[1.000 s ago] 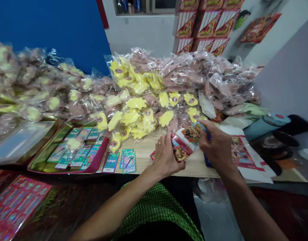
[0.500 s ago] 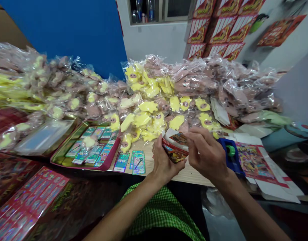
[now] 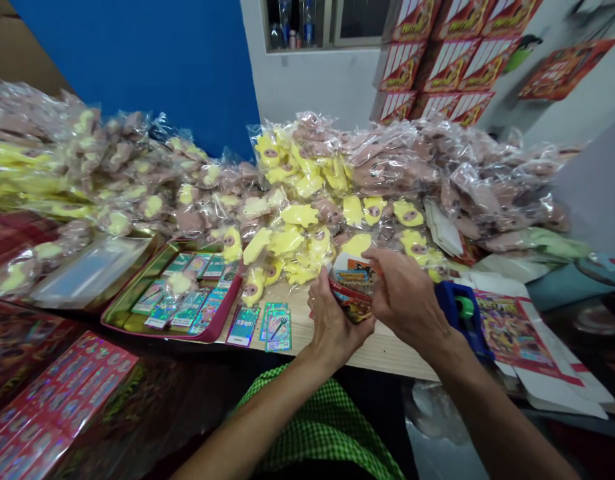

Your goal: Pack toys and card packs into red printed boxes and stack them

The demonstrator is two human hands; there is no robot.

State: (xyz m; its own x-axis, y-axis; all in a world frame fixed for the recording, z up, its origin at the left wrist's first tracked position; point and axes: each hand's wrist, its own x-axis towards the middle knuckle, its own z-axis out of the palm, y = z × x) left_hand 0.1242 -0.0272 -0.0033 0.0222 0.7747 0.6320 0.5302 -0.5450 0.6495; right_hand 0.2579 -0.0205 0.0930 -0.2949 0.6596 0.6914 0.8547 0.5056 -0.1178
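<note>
Left hand (image 3: 335, 327) grips the packet (image 3: 352, 304), likely steadying it; my right hand (image 3: 408, 293) pinches the card (image 3: 351, 275), near the tape dispenser (image 3: 472, 335).

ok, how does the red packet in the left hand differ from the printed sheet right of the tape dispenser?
The red packet is held in the left hand; the printed sheet lies on the table. The packet is open at its top; the sheet lies flat. The sheet looks larger than the packet. Both show red, multicoloured print.
</note>
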